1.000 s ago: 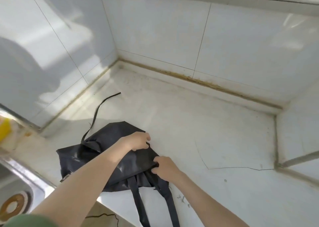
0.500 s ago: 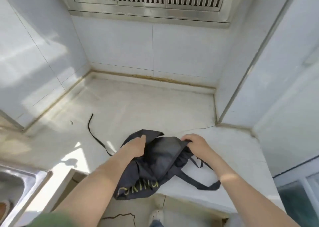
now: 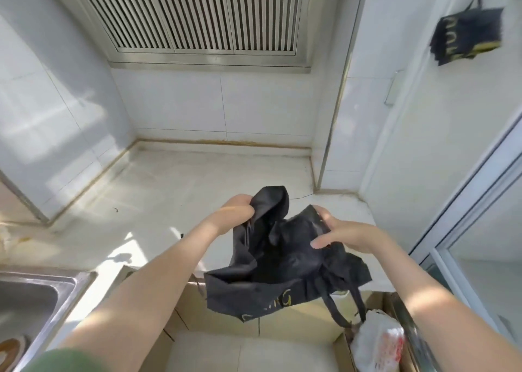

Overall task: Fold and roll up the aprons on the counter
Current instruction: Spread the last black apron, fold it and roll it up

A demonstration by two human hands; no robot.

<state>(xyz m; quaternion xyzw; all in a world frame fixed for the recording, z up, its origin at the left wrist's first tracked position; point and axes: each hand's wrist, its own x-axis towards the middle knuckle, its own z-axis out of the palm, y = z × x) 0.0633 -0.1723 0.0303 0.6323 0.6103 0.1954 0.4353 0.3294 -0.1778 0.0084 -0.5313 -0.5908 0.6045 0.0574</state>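
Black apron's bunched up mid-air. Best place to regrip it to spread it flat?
Probably the straight lettered edge of the apron, pinched at its two corners from the near side. It hangs free and fairly flat, whereas the left hand and right hand hold crumpled cloth and the straps dangle rightward.

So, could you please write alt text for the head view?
A person's left hand and right hand hold a crumpled black apron up over the front edge of a white counter. A steel sink lies at left; dark cloth hangs at upper right.
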